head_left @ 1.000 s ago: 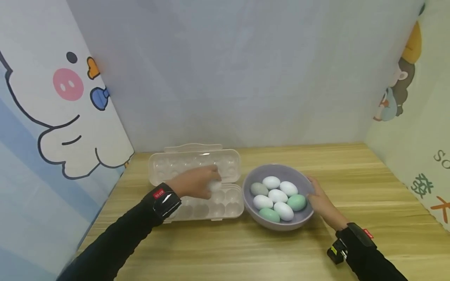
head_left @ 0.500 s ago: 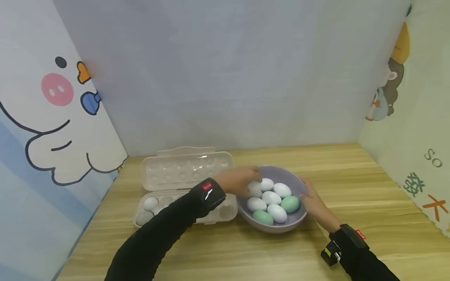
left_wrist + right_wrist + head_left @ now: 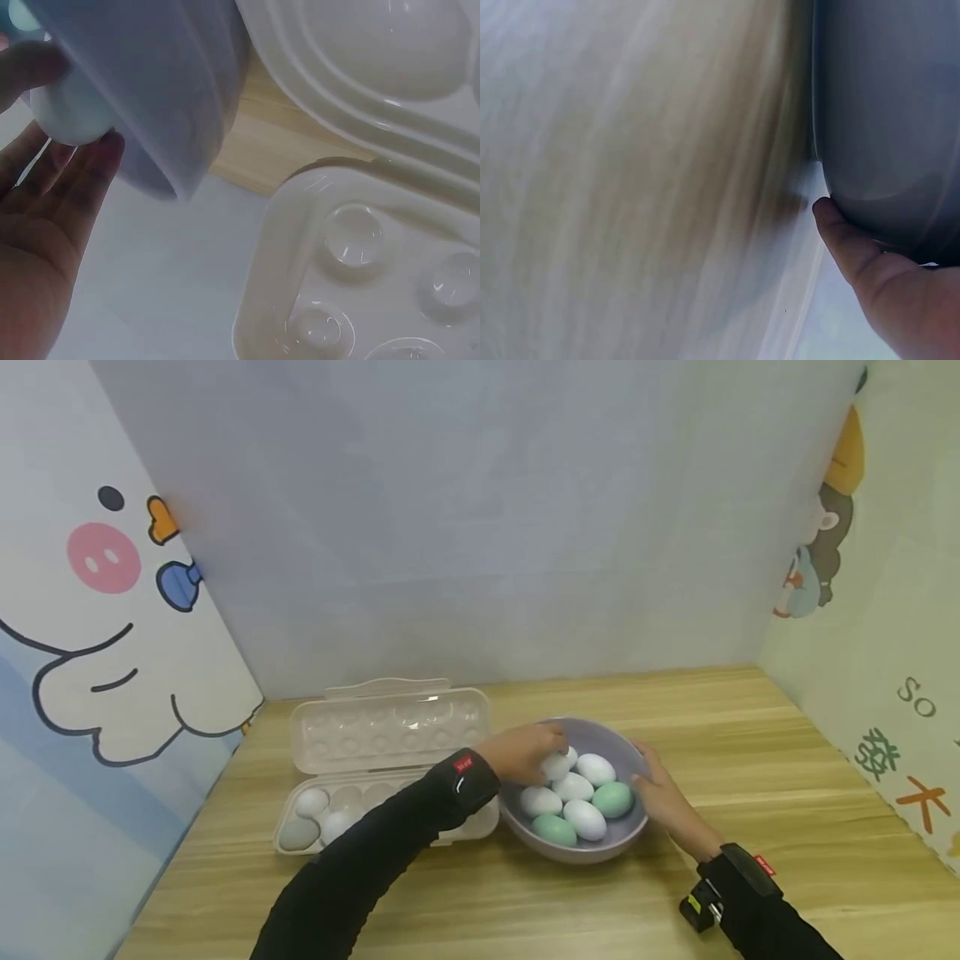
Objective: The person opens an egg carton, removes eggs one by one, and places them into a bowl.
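Observation:
A purple-grey bowl (image 3: 637, 829) holds several white and green eggs. My left hand (image 3: 521, 753) reaches over its left rim and pinches a pale egg (image 3: 555, 767); in the left wrist view thumb and fingertips close around that egg (image 3: 71, 109) at the rim. On the bowl's right side my right hand (image 3: 667, 797) grips the rim, thumb on the inner side. Left of the bowl lies an egg carton (image 3: 390, 731) of clear plastic, lid laid back. White eggs (image 3: 311, 802) and a grey egg (image 3: 298, 835) sit at its left end; my left forearm hides part of it.
Bowl and carton stand close together on a wood-grain table (image 3: 600, 918). A pale cloth backdrop (image 3: 480, 527) rises behind the table. Printed panels stand at the left (image 3: 150, 652) and right (image 3: 877, 652).
My left hand has moved right, from over the carton to the bowl, and now pinches an egg there. My right hand stays on the bowl's rim. The head view has shifted slightly.

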`<control>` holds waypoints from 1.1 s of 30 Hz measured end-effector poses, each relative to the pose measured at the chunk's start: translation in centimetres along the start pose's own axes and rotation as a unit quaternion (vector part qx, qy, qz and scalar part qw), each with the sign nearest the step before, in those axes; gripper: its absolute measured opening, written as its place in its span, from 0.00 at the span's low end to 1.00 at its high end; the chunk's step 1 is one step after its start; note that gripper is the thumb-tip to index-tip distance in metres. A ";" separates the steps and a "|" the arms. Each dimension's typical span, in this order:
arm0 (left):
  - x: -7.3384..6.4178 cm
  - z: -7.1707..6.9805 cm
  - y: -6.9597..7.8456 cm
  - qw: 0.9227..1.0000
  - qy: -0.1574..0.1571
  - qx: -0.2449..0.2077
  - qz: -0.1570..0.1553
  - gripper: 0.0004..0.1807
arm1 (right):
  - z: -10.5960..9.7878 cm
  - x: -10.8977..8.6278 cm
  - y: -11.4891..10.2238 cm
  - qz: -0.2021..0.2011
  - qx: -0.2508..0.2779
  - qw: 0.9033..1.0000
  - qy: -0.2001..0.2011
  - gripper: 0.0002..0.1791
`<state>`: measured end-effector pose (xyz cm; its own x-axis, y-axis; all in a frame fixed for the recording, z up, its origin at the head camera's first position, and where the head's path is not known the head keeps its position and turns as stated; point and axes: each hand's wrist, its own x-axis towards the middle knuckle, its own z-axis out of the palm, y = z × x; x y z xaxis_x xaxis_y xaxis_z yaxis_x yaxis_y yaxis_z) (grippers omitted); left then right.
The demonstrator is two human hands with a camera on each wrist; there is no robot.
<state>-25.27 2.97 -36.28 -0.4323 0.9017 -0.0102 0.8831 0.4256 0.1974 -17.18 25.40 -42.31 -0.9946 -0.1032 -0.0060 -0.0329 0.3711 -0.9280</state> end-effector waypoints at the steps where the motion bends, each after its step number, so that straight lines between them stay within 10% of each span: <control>1: 0.1 0.1 0.0 1.000 0.001 0.004 -0.006 0.20 | 0.0 0.0 0.0 -0.003 -0.001 1.000 0.002 0.28; 20: -0.6 0.8 0.0 0.996 0.042 0.076 -0.023 0.26 | 0.2 0.1 0.2 -0.004 0.003 1.000 0.006 0.28; 25: -3.8 -1.4 0.0 0.995 0.061 0.072 -0.044 0.27 | 0.6 0.0 0.1 -0.009 0.005 1.000 0.003 0.29; 33: -12.7 -3.3 -2.9 0.984 0.114 0.112 -0.078 0.22 | 0.1 -0.2 0.1 -0.011 -0.008 1.000 -0.002 0.28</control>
<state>-22.97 -9.95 -33.45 -0.5727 0.7945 0.2019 0.8099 0.5865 -0.0109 -16.98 25.40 -42.47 -0.9933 -0.1147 0.0139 -0.0571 0.3835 -0.9218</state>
